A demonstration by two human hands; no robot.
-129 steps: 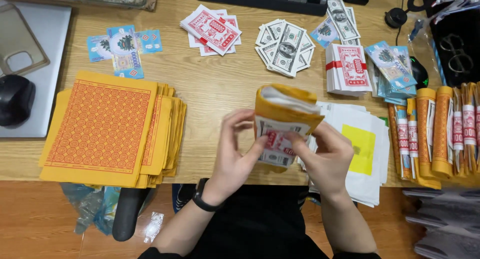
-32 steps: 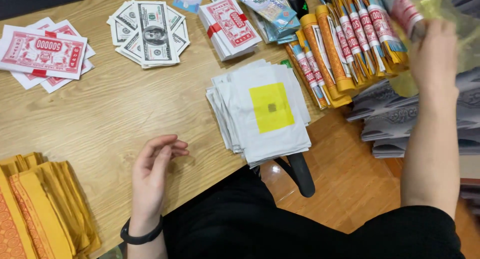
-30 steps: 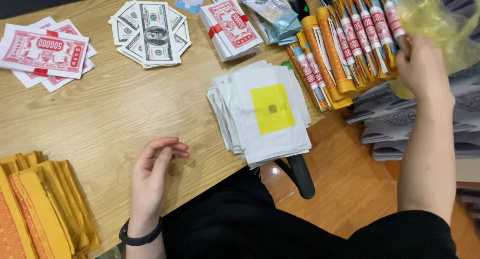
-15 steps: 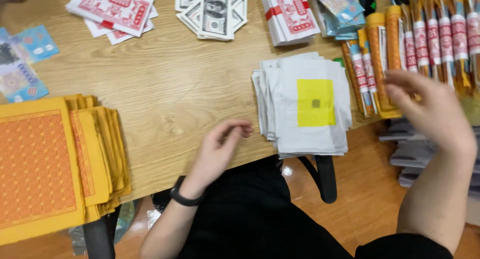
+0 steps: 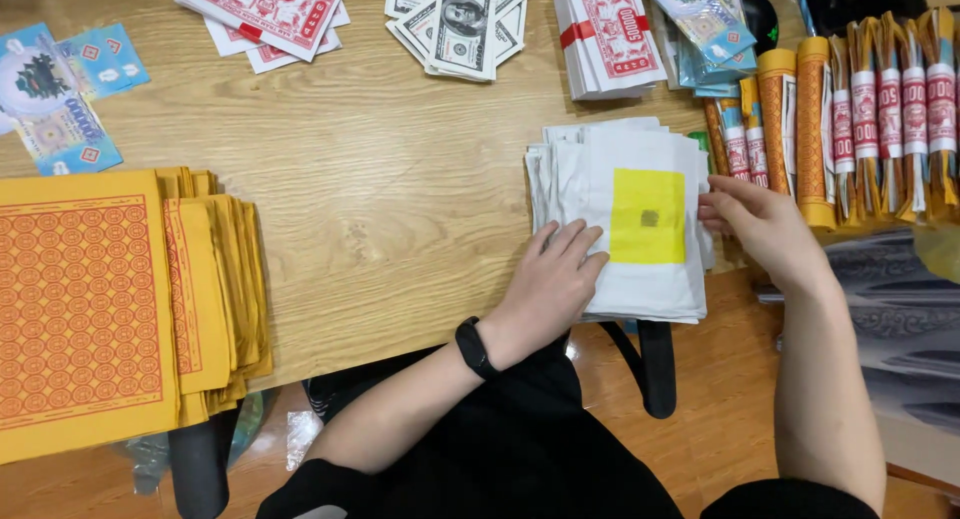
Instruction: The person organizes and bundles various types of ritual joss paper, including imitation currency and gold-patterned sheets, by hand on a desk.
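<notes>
The left hand (image 5: 553, 279) is being laid flat, fingers spread, on the near left part of a stack of white paper sheets with a yellow square (image 5: 640, 219), apparently so that the sheets are being kept from sliding. The right hand (image 5: 752, 224) is being held at the stack's right edge, fingertips pinching the top sheets as if to lift them. The stack is being kept at the near edge of the wooden table (image 5: 380, 169), between orange patterned sheets (image 5: 90, 299) to the left and orange paper rolls (image 5: 860, 109) to the right; bundles of imitation banknotes (image 5: 455, 24) are lying farther off.
</notes>
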